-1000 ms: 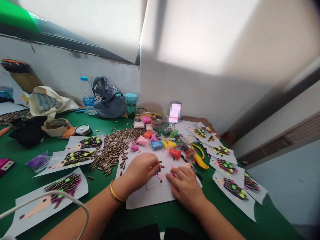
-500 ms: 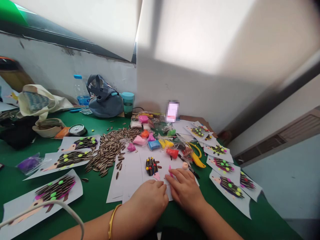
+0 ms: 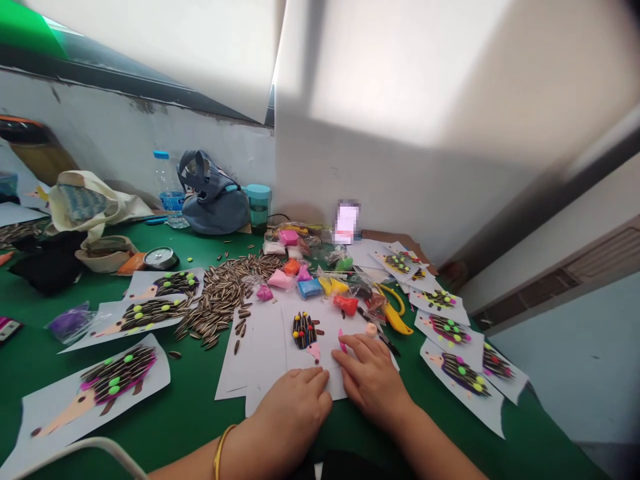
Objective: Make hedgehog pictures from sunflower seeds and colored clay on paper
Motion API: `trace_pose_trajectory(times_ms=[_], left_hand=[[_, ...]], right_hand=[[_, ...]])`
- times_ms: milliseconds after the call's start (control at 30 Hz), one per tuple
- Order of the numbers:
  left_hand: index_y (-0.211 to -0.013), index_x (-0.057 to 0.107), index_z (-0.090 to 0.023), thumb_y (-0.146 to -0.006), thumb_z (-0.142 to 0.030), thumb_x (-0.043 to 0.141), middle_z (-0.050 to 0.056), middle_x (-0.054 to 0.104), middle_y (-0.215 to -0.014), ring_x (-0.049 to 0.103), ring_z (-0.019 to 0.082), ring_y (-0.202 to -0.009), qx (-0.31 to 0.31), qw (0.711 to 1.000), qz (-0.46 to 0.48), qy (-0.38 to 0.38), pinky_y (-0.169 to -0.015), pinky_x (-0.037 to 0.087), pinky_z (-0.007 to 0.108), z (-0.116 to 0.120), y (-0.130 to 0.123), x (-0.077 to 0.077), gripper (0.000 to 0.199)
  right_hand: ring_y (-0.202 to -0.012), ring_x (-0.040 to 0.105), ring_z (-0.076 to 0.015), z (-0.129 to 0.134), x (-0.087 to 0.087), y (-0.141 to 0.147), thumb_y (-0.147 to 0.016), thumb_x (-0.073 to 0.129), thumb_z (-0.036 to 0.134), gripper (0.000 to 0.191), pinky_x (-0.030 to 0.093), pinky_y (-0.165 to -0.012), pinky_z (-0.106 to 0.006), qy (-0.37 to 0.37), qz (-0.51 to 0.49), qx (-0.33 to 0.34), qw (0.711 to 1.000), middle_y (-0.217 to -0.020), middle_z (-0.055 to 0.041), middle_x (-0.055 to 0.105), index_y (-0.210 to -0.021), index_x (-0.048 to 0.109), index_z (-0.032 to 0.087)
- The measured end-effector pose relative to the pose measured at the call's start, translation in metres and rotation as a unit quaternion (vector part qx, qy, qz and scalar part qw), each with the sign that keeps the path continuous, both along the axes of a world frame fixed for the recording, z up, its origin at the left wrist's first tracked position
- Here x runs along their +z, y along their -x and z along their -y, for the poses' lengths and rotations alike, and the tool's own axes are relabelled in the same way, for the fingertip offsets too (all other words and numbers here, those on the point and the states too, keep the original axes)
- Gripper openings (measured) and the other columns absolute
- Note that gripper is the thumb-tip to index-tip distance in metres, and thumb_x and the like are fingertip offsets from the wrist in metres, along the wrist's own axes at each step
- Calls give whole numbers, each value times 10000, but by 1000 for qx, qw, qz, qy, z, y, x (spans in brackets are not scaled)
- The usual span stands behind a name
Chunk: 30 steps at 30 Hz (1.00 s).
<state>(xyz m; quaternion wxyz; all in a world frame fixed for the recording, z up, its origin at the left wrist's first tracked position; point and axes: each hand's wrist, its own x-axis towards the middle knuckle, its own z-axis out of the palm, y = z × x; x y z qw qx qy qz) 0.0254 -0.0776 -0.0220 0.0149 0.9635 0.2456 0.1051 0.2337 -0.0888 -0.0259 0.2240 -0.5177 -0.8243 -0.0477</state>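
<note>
both hands rest flat on the sheet (image 3: 280,347) at the bench's near edge, left hand (image 3: 295,407) loosely closed, right hand (image 3: 373,377) spread, framing the seed hedgehog (image 3: 303,330); likely step: steadying the finished piece, so any further seeds (image 3: 220,300) need pinching.

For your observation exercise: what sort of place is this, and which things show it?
Probably a craft worktable: a green-covered table with a heap of striped sunflower seeds, bright modelling clay blocks and paper sheets bearing seed-covered hedgehog pictures.
</note>
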Motion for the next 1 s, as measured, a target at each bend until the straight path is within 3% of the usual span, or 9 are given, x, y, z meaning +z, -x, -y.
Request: trace_pose_trajectory(times_ms=[200, 500, 767, 1000], left_hand=[[-857, 661, -147, -851, -171, 647, 83, 703, -926, 672, 242, -868, 5, 1000, 27, 9, -749, 586, 376, -3, -2, -5, 29], [-809, 642, -143, -841, -158, 653, 92, 711, -964, 669, 243, -904, 2, 999, 47, 1, -763, 592, 386, -4, -3, -7, 37], [-867, 655, -143, -861, -182, 620, 79, 698, -901, 665, 239, -855, 8, 999, 44, -1, -746, 583, 378, -3, -2, -7, 53], [-797, 636, -149, -861, -165, 621, 88, 699, -921, 660, 236, -890, 7, 999, 51, 2, -749, 575, 372, -3, -2, -6, 68]], right_hand=[[-1159, 519, -252, 3, 3, 0, -874, 579, 209, 293, 347, -990, -418, 9, 2, 28, 1000, -1281, -42, 618, -1130, 684, 307], [-1153, 525, -264, -1, 4, 1, -870, 545, 180, 288, 354, -1001, -443, 6, -15, -5, 1000, -1252, -74, 639, -1105, 695, 254], [-1163, 521, -262, 1, 2, 3, -855, 563, 174, 336, 375, -981, -438, 30, -22, 47, 998, -1296, -51, 611, -1143, 684, 298], [-1129, 542, -259, -1, 6, 1, -869, 515, 159, 306, 388, -993, -443, 12, -48, 9, 999, -1229, -76, 645, -1099, 700, 241]])
